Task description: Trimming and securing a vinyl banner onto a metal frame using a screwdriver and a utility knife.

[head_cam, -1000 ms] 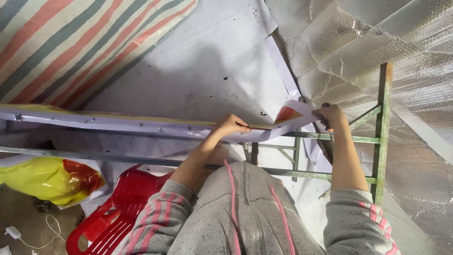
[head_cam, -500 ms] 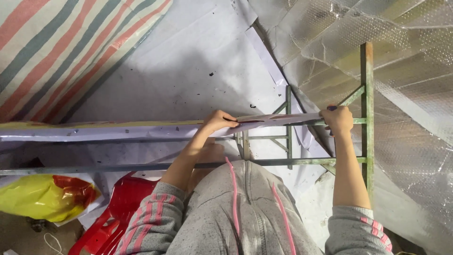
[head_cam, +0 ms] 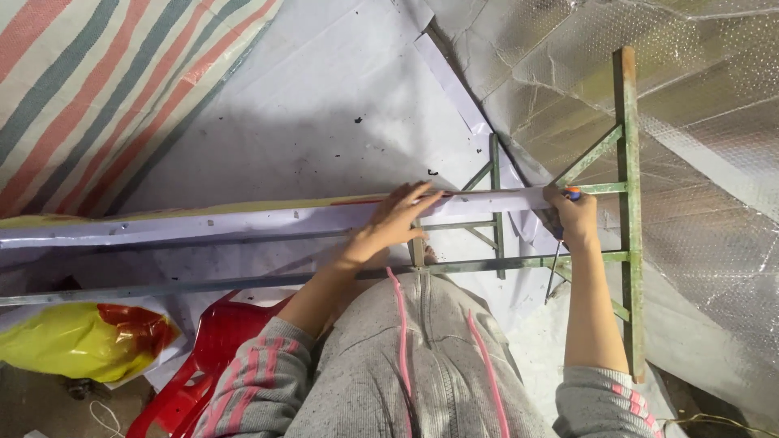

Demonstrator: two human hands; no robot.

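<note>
Landmark: the green metal frame (head_cam: 625, 203).

Nearest, below the frame's lower rail, are the person's grey-and-pink sleeves. A red plastic chair (head_cam: 203, 357) and a yellow bag (head_cam: 77, 341) lie down and left of the frame.

At the frame's cross rail, the long pale strip (head_cam: 243, 219) lies flat. Its long axis runs left to right, climbing slightly toward the frame. One end reaches the frame's right upright; the other runs out of view far to the left.

The left hand (head_cam: 398, 221) lies open, fingers spread, pressing on the strip left of the frame's inner upright. The right hand (head_cam: 574, 217) is closed around a thin tool with an orange-and-blue cap (head_cam: 573, 193) at the strip's right end; the tool's shaft hangs down below the fist.

Judged step: the strip is being held down and worked at its right end. The next move likely needs steady pressure from the left hand while the tool acts.

Beyond the frame: white sheeting, silver bubble foil and a striped tarpaulin (head_cam: 89, 89).
</note>
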